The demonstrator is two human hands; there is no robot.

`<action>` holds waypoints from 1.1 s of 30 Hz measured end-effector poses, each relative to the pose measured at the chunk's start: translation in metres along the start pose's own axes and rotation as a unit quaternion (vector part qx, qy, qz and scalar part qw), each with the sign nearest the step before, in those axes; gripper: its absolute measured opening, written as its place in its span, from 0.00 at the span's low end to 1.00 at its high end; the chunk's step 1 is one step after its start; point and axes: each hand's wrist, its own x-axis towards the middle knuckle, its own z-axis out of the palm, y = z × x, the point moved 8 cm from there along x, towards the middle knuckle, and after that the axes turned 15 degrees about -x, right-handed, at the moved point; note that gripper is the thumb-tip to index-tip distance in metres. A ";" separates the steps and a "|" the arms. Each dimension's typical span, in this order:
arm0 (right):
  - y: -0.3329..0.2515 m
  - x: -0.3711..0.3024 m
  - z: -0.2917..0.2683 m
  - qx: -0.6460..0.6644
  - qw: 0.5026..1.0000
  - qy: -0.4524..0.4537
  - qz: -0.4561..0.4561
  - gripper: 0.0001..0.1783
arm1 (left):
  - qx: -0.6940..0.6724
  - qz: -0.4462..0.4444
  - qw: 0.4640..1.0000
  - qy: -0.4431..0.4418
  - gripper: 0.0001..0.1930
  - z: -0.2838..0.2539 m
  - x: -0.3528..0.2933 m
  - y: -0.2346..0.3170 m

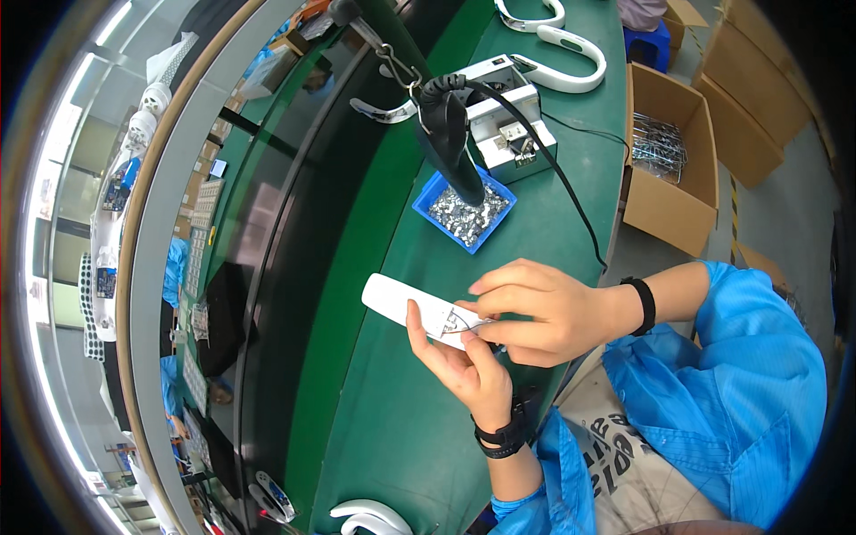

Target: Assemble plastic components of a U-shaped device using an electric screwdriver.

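My left hand [468,374] holds a long white plastic housing [399,297] with rounded ends, thumb and fingers at its sides. Small parts and thin dark wires [456,326] show on the face of its near end. Over that end, my right hand [546,314] has its thumb and index finger pinched together at the wires. Whether a wire or a small part sits between those fingertips is hidden. Beyond the housing is a blue tray [419,205] filled with small metal pieces. A black handheld power tool [450,147] hangs from a hook above it.
A white-and-grey box unit [513,134] stands behind the tray, its black cable [571,201] running across the green table [392,428]. White curved devices [571,80] lie at the far end, another [370,517] at the near edge. An open carton [664,218] with metal parts stands right.
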 end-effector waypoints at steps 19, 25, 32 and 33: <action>0.006 -0.013 -0.007 0.052 0.998 0.036 0.026 0.15 | -0.195 -0.041 0.978 0.070 0.34 0.009 0.005 0.021; 0.008 -0.005 0.010 0.094 0.993 0.016 0.074 0.22 | -0.200 -0.102 0.971 0.082 0.27 -0.014 0.018 0.025; 0.047 -0.032 0.051 0.222 0.939 0.015 0.262 0.16 | -0.158 -0.083 0.980 0.093 0.22 -0.036 0.041 0.045; 0.058 -0.039 0.065 0.238 0.928 -0.010 0.286 0.11 | -0.086 -0.085 0.992 0.041 0.22 -0.036 0.052 0.050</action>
